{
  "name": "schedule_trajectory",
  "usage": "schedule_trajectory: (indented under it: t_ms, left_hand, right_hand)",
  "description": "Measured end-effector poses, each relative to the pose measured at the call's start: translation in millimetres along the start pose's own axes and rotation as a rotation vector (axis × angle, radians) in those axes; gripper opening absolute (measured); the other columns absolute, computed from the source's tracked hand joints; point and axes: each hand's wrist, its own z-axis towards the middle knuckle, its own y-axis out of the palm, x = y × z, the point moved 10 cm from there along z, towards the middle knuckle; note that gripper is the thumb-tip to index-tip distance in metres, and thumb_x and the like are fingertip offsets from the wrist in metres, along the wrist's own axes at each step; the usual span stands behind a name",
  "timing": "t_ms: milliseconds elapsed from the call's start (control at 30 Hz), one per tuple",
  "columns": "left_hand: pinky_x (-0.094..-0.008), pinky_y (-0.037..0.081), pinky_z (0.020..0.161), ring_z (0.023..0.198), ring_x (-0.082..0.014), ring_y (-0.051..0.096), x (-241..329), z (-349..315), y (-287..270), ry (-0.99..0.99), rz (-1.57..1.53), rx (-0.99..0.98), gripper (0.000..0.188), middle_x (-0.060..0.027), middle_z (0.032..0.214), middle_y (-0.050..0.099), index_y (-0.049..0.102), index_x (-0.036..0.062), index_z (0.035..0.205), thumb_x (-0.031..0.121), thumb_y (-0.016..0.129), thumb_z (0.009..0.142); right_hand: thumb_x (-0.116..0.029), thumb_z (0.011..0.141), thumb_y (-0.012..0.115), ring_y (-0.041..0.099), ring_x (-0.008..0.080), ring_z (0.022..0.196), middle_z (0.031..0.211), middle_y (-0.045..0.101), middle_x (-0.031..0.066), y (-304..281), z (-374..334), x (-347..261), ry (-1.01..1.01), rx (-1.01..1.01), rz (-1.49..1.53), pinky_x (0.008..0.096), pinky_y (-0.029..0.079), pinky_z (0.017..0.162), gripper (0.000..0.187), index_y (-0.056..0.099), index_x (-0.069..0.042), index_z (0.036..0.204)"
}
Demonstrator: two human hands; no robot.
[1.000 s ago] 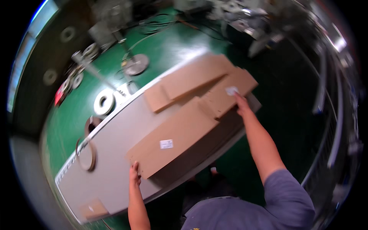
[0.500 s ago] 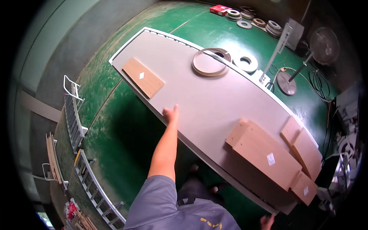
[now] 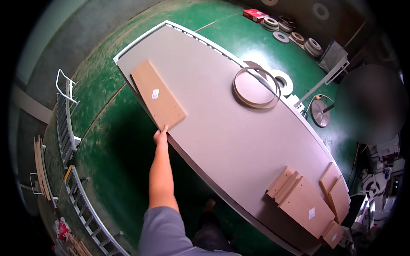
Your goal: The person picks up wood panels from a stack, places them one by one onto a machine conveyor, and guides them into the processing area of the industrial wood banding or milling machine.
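My left hand reaches out to the near edge of a long grey table, its fingertips at the near corner of a flat brown board with a small white label. The board lies alone at the table's left end. Whether the fingers grip the corner or only touch it is too small to tell. My right hand is out of view.
A hoop of brown edge strip lies on the table's far side. Several brown boards are piled at the table's right end. On the green floor are white rolls, a red box, a round stand base and metal ladders.
My view has swung from the board pile to the table's left end. My left hand has moved along the table edge up to the lone board's corner. The right hand has left the picture.
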Motion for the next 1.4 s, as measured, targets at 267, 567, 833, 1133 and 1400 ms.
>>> schedule_trajectory:
  t_ms: [267, 567, 833, 1133, 1400]
  left_hand:
    - [-0.0405, 0.054, 0.076, 0.092, -0.0276, 0.064, -41.6, -170.2, -15.5, -0.572, -0.364, -0.358, 0.057, -0.0132, 0.112, 0.061, 0.047, -0.0033, 0.124, 0.037, 0.063, 0.088]
    - [-0.0344, 0.045, 0.087, 0.102, -0.0205, 0.054, 71.2, -380.0, 93.6, -0.175, -0.442, -0.383, 0.066, -0.0115, 0.116, 0.056, 0.05, -0.0029, 0.124, 0.055, 0.044, 0.094]
    - [-0.0325, 0.046, 0.053, 0.057, -0.0209, 0.054, 123.0, -797.1, 196.3, -0.407, -0.896, -1.266, 0.057, -0.0028, 0.062, 0.052, 0.052, 0.0131, 0.077, 0.067, 0.039, 0.087]
    - [-0.0275, 0.046, 0.056, 0.061, -0.016, 0.052, 168.0, -1033.8, 232.3, -0.434, -0.787, -1.688, 0.049, -0.0029, 0.069, 0.051, 0.051, 0.0098, 0.091, 0.059, 0.045, 0.091]
    - [-0.0285, 0.047, 0.071, 0.079, -0.0158, 0.054, 78.2, -1171.3, 320.4, -0.595, -0.818, -1.933, 0.039, -0.0043, 0.091, 0.054, 0.051, 0.0076, 0.11, 0.043, 0.046, 0.096]
  right_hand:
    - [-0.01, 0.088, 0.061, 0.057, 0.0161, 0.07, 0.09, 0.063, 0.009, 28.1, 19.0, 41.9, 0.266, 0.134, 0.519, 0.0279, 0.047, 0.061, 0.038, 0.052, -0.004, 0.124]
    - [-0.013, 0.084, 0.068, 0.058, 0.0177, 0.098, 0.111, 0.064, 0.0106, 27.2, -25.3, -42.6, -0.365, 0.138, 0.013, 0.0304, 0.047, 0.088, 0.045, 0.055, -0.005, 0.126]
    - [-0.009, 0.075, 0.076, 0.043, 0.0193, 0.125, 0.137, 0.044, 0.0126, -76.6, -158.8, -160.5, -0.987, 0.336, 0.336, 0.0334, 0.036, 0.104, 0.076, 0.034, -0.002, 0.138]
    - [-0.014, 0.087, 0.065, 0.058, 0.0116, 0.088, 0.094, 0.063, 0.0013, -228.7, -207.5, 154.8, -0.843, 0.568, 1.077, 0.0271, 0.047, 0.08, 0.021, 0.064, -0.002, 0.105]
    - [-0.002, 0.08, 0.066, 0.061, 0.0135, 0.079, 0.086, 0.066, 0.0044, -316.4, -307.5, 305.5, -0.569, 1.044, 1.12, 0.0287, 0.05, 0.07, 0.015, 0.066, 0.001, 0.094]
